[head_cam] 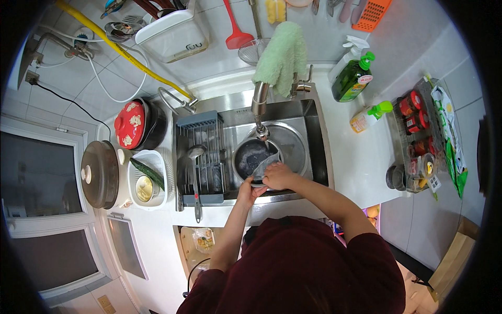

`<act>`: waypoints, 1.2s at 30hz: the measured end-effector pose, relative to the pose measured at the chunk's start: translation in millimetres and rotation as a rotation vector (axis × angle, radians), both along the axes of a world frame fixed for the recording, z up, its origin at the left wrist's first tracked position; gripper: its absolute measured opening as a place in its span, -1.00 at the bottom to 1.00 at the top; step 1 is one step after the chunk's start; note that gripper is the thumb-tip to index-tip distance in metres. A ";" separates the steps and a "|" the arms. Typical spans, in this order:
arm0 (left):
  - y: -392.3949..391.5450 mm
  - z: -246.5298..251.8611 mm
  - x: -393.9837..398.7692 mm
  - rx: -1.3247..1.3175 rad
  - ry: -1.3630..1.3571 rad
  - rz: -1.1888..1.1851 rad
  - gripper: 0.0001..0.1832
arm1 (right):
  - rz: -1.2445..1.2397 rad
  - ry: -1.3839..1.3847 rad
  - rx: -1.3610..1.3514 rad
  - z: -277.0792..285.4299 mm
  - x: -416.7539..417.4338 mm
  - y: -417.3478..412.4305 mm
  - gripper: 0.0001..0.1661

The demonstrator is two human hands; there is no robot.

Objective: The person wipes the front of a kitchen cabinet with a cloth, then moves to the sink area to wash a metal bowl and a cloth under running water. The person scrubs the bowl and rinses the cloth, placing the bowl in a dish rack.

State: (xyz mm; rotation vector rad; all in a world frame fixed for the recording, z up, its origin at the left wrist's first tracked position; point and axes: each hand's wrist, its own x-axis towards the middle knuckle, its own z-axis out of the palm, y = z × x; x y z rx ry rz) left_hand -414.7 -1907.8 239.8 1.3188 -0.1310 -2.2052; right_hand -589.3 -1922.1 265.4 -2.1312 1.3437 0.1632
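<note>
A round metal bowl (pixel 236 160) with a dark interior is in the sink, beneath the running faucet (pixel 259 103). My left hand (pixel 249 192) grips the bowl's near rim. Just right of it, my right hand (pixel 279 176) holds a thin, pale, translucent sheet (pixel 270 161) over the bowl's right side; whether it is plastic film or cloth I cannot tell. Water from the spout falls beside the sheet. Behind the bowl lies a wider stainless steel basin (pixel 296 146), partly covered by it. My fingers hide some of the bowl's near edge.
A grey drying rack (pixel 200 119) spans the sink's left side, with a ladle (pixel 195 172) across it. To the left, a white basket (pixel 159 200) holds a cucumber (pixel 147 172). A green towel (pixel 280 55) drapes the faucet. Soap bottles (pixel 353 80) stand right.
</note>
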 end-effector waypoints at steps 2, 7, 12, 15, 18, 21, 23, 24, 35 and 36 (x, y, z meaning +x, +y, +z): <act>2.6 4.4 -5.1 -0.001 -0.058 -0.008 -0.64 | -0.045 0.063 -0.124 -12.3 -4.5 -1.5 -0.58; 7.7 23.8 -20.4 0.005 -0.129 -0.153 -0.65 | -0.219 -0.156 -0.225 -25.1 3.9 -29.1 -0.67; -0.8 34.0 -21.6 -0.113 -0.143 -0.260 -0.66 | -0.198 -0.586 -0.098 -32.7 27.5 -29.2 -0.67; -9.0 31.7 -6.5 -0.183 -0.203 -0.297 -0.66 | -0.073 -0.563 0.179 -27.4 19.6 -19.8 -0.72; -15.4 46.0 -1.2 -0.177 -0.239 -0.348 -0.66 | 0.072 -0.325 0.100 -37.4 -12.6 -6.3 -0.79; -8.6 40.1 -7.6 -0.143 -0.219 -0.287 -0.64 | 0.021 -0.106 -0.246 -51.0 -32.5 -10.9 -0.83; -9.7 38.7 -11.7 -0.102 -0.209 -0.286 -0.65 | -0.048 -0.186 -0.414 -56.6 -34.3 -20.1 -0.88; -13.3 41.1 -10.5 -0.074 -0.204 -0.283 -0.65 | -0.064 -0.262 -0.512 -46.5 -33.0 -25.9 -0.88; -15.2 52.3 -12.9 -0.050 -0.149 -0.342 -0.70 | -0.561 -0.157 -0.400 -18.7 -35.4 -26.5 -0.50; -17.3 52.8 -16.0 -0.032 -0.166 -0.379 -0.69 | -0.566 -0.151 -0.414 -29.0 -37.5 -32.5 -0.50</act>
